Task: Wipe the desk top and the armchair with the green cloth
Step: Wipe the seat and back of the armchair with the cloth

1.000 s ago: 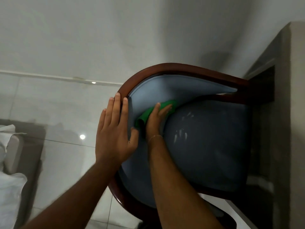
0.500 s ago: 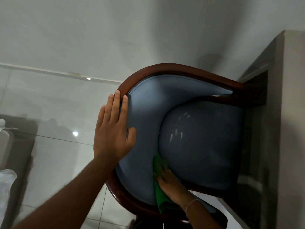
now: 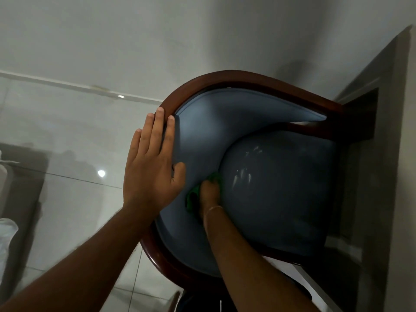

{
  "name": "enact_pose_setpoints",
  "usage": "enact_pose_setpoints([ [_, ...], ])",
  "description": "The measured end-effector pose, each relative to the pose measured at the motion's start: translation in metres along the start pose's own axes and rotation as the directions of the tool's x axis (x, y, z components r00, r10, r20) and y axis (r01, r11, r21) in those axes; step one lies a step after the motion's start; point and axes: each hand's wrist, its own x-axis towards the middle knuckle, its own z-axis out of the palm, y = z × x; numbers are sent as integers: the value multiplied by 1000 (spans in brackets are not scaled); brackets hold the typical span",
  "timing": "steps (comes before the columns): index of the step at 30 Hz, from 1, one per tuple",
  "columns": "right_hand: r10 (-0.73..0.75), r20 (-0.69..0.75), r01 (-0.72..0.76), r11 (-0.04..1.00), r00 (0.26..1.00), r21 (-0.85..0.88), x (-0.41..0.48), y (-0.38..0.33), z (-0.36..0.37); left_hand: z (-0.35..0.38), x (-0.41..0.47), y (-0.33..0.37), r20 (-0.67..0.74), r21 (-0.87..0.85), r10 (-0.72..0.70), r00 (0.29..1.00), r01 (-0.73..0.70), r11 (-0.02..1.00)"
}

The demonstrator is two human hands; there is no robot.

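Note:
A blue padded armchair (image 3: 276,183) with a curved dark wooden frame (image 3: 225,78) fills the middle of the head view, its seat facing a grey desk (image 3: 400,136) on the right. My left hand (image 3: 150,167) lies flat on the top of the backrest, fingers over the wooden rim, thumb on the padding. My right hand (image 3: 208,194) presses the green cloth (image 3: 192,198) into the crease between the seat cushion and the inner backrest. Most of the cloth is hidden under that hand.
A white wall rises behind the chair. Glossy white floor tiles (image 3: 67,154) spread to the left. White bedding (image 3: 5,235) shows at the left edge. The chair's front tucks under the desk edge.
My right hand with the cloth swept from the upper crease down to the near side of the chair, then back up along the crease to the seat's left. My left hand stayed put.

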Motion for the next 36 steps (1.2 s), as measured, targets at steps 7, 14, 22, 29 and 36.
enact_pose_setpoints([
  [7,-110,58,112,993,992,-36,22,-28,0,1,0,0,8,15,-3,1000,3,1000],
  [14,-99,229,174,926,968,-335,11,24,-45,1,0,1,8,24,4,1000,-4,1000],
  [22,-5,317,153,882,948,-445,-19,58,-107,-2,1,4,14,36,1,1000,-2,999],
  [29,-131,141,158,966,981,-207,-34,-5,-19,-2,0,4,18,18,1,1000,-1,1000],
  [36,-326,-235,370,912,916,178,3,-118,46,-6,2,5,9,7,8,1000,-8,1000],
])
